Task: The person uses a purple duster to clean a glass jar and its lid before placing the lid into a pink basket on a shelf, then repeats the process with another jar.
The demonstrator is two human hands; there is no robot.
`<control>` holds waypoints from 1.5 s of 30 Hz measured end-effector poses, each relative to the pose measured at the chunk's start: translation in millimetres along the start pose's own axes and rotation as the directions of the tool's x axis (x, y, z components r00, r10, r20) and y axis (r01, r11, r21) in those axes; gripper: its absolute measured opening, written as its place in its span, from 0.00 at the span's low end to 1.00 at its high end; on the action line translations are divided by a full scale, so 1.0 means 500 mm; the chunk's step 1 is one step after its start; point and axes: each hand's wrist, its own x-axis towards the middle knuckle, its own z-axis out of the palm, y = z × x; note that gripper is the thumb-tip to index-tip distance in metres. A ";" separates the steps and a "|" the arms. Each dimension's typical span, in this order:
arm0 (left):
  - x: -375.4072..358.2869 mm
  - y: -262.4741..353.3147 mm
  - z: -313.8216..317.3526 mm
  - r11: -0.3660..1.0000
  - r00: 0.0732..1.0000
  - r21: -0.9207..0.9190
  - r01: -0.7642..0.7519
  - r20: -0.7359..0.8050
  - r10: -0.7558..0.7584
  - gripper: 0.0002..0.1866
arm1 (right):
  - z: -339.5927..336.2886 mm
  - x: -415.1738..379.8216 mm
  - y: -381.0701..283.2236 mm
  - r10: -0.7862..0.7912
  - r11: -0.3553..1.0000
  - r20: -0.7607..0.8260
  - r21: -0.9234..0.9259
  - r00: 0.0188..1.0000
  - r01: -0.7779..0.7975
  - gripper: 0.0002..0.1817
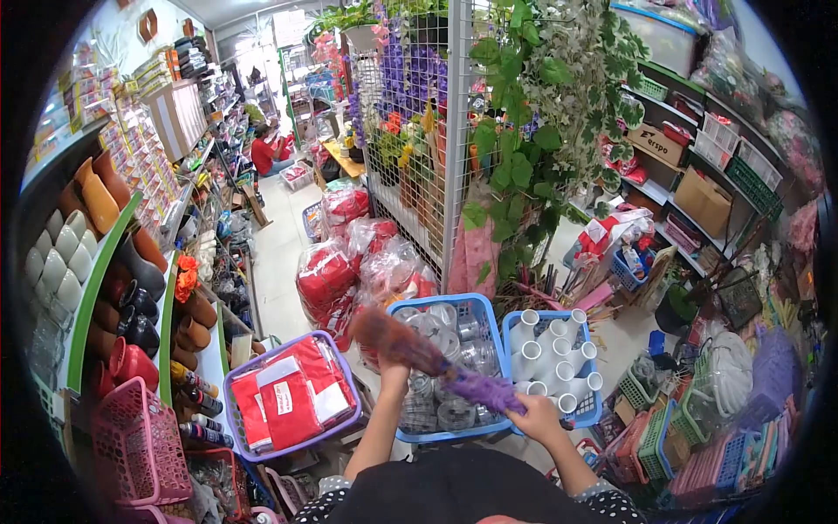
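Note:
A long brown object (397, 342), blurred by motion, is held slantwise over the blue basket of clear glassware (454, 417). Purple fluffy material (484, 390) covers its lower right part. My right hand (537, 417) is closed round the purple end, beside the blue basket of white vases (554, 354). Near the brown end is my left hand (393, 374); its fingers are hidden behind the object, so its grip cannot be made out. Left of my left hand sits a purple basket (234, 417) holding red and white packets (291, 403).
Shelves with vases (96, 196) stand at the left. Plastic-wrapped red bundles (327, 275) lie in the aisle beyond the baskets. A wire rack (406, 105) with hanging leaves is ahead. Coloured baskets (655, 445) crowd the right. A person in red (264, 153) is far down the aisle.

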 end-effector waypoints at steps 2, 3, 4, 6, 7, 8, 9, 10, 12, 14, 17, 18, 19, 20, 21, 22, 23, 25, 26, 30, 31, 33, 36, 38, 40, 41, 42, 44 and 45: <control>-0.006 0.027 0.018 0.999 1.000 0.045 0.028 0.001 -0.028 0.19 | -0.001 -0.005 0.001 0.052 0.996 -0.017 -0.065 0.999 -0.053 0.19; -0.014 0.035 0.029 0.993 0.997 0.087 0.074 -0.022 -0.072 0.21 | -0.001 0.004 0.000 0.181 0.976 -0.046 -0.115 0.982 -0.185 0.20; -0.028 0.045 0.044 0.985 0.992 0.127 0.120 -0.048 -0.115 0.24 | 0.008 0.010 0.007 0.182 0.975 -0.048 -0.118 0.982 -0.187 0.20; -0.040 0.044 0.053 0.975 0.979 0.099 0.201 -0.052 -0.196 0.27 | 0.043 0.034 0.025 0.195 0.933 -0.160 0.334 0.968 -0.133 0.19; -0.043 0.031 0.052 0.965 0.965 0.011 0.263 -0.014 -0.263 0.25 | 0.066 0.050 0.031 0.188 0.842 -0.156 0.534 0.970 -0.077 0.17; -0.044 0.017 0.050 0.942 0.945 -0.076 0.326 0.030 -0.324 0.24 | 0.068 0.056 0.011 0.189 0.843 -0.158 0.533 0.969 -0.078 0.17; -0.041 0.003 0.047 0.919 0.918 -0.043 0.392 0.083 -0.388 0.25 | 0.067 0.065 -0.012 0.323 0.632 0.009 0.743 0.946 -0.222 0.16; -0.041 -0.017 0.041 0.919 0.918 -0.044 0.392 0.086 -0.388 0.25 | 0.067 0.076 -0.033 0.398 0.353 0.205 0.866 0.894 -0.355 0.15; -0.046 -0.049 0.031 0.863 0.856 -0.122 0.490 0.257 -0.449 0.31 | 0.078 0.098 -0.069 0.339 0.314 0.243 0.882 0.909 -0.352 0.14; -0.076 -0.036 0.071 0.912 0.891 -0.013 0.410 0.220 -0.397 0.35 | 0.081 0.108 -0.080 0.277 0.270 0.284 0.894 0.918 -0.358 0.13; -0.096 -0.019 0.102 0.874 0.894 -0.233 0.427 0.255 -0.369 0.26 | 0.106 0.124 -0.061 0.158 0.365 0.326 0.858 0.932 -0.362 0.15; -0.098 -0.021 0.103 0.875 0.896 -0.234 0.425 0.249 -0.368 0.26 | 0.112 0.126 -0.053 0.155 0.364 0.331 0.857 0.931 -0.365 0.15; -0.102 -0.023 0.104 0.823 0.849 -0.242 0.514 0.279 -0.448 0.27 | 0.109 0.126 -0.059 0.121 0.366 0.356 0.852 0.927 -0.375 0.15; -0.106 -0.026 0.107 0.763 0.795 -0.247 0.597 0.309 -0.522 0.28 | 0.107 0.126 -0.061 0.088 0.368 0.380 0.846 0.921 -0.385 0.15; -0.110 -0.035 0.121 0.808 0.829 -0.214 0.549 0.261 -0.494 0.29 | 0.107 0.127 -0.045 0.038 0.373 0.480 0.807 0.876 -0.459 0.15; -0.111 -0.051 0.118 0.807 0.829 -0.214 0.551 0.256 -0.498 0.29 | 0.108 0.127 -0.043 0.039 0.370 0.485 0.805 0.874 -0.464 0.15; -0.111 -0.073 0.112 0.805 0.831 -0.231 0.546 0.266 -0.488 0.29 | 0.110 0.127 -0.045 0.049 0.433 0.471 0.784 0.880 -0.444 0.17; -0.119 -0.060 0.133 0.787 0.841 -0.307 0.534 0.283 -0.460 0.32 | 0.114 0.129 -0.054 0.039 0.572 0.306 0.774 0.951 -0.272 0.21; -0.117 -0.060 0.137 0.787 0.842 -0.309 0.534 0.280 -0.461 0.32 | 0.115 0.127 -0.047 0.038 0.572 0.309 0.773 0.950 -0.274 0.21; -0.086 -0.100 0.107 0.703 0.834 -0.449 0.552 0.313 -0.454 0.43 | 0.063 0.107 -0.041 0.075 0.921 0.171 0.365 0.982 -0.134 0.19; -0.081 -0.085 0.105 0.674 0.859 -0.536 0.509 0.376 -0.349 0.42 | 0.051 0.097 -0.028 0.015 0.965 0.250 0.250 0.968 -0.079 0.20; -0.080 -0.059 0.105 0.701 0.921 -0.599 0.386 0.287 -0.262 0.41 | 0.041 0.085 -0.005 0.026 0.992 0.369 0.102 0.929 -0.068 0.21; -0.063 -0.078 0.078 0.641 0.904 -0.642 0.421 0.236 -0.357 0.40 | 0.071 0.079 0.030 0.143 0.957 0.235 0.214 0.961 -0.194 0.21; -0.075 -0.091 0.088 0.685 0.918 -0.617 0.389 0.194 -0.346 0.39 | 0.068 0.075 0.033 0.071 0.974 0.306 0.182 0.949 -0.132 0.21; -0.097 -0.099 0.087 0.726 0.926 -0.584 0.364 0.145 -0.347 0.38 | 0.071 0.069 0.031 0.011 0.984 0.385 0.158 0.923 -0.078 0.20; -0.106 -0.101 0.086 0.715 0.920 -0.588 0.378 0.157 -0.358 0.37 | 0.072 0.077 0.026 -0.004 0.987 0.357 0.154 0.934 -0.054 0.20; -0.115 -0.102 0.086 0.704 0.915 -0.592 0.392 0.169 -0.367 0.37 | 0.073 0.087 0.021 -0.022 0.989 0.327 0.148 0.945 -0.029 0.20; -0.138 -0.091 0.078 0.684 0.882 -0.576 0.447 0.153 -0.447 0.37 | 0.109 0.117 0.041 0.002 0.992 0.344 0.116 0.939 -0.045 0.22; -0.152 -0.102 0.064 0.671 0.889 -0.600 0.436 0.174 -0.422 0.37 | 0.138 0.135 0.059 0.034 0.994 0.273 0.094 0.962 -0.062 0.22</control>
